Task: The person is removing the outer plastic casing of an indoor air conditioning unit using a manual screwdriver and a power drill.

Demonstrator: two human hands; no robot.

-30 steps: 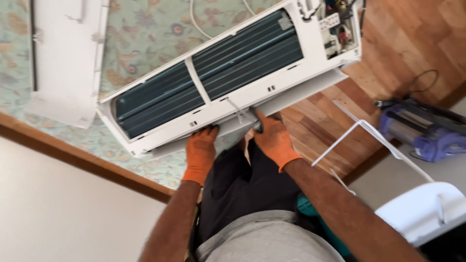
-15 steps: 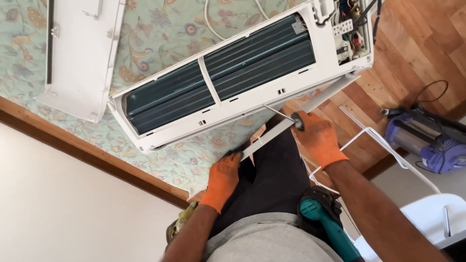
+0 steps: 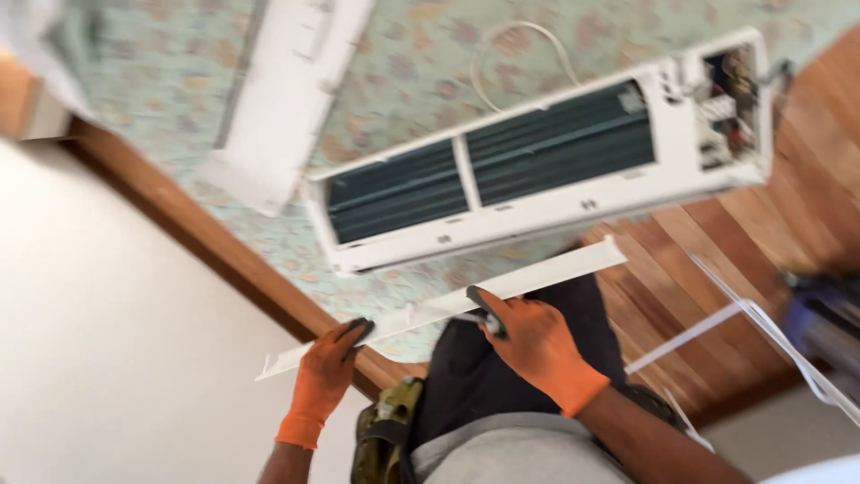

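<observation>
Now clear of the white air-conditioner unit [image 3: 537, 179]: long white plastic louvre strip [image 3: 448, 305] | left hand [image 3: 324, 376], right hand [image 3: 536, 345], orange-gloved, both closed on it.

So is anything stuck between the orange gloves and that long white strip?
Nothing visible is. The left hand grips the long white strip near its lower left end, and the right hand holds it near the middle. The strip hangs free below the open air conditioner, with a clear gap between them.
</observation>
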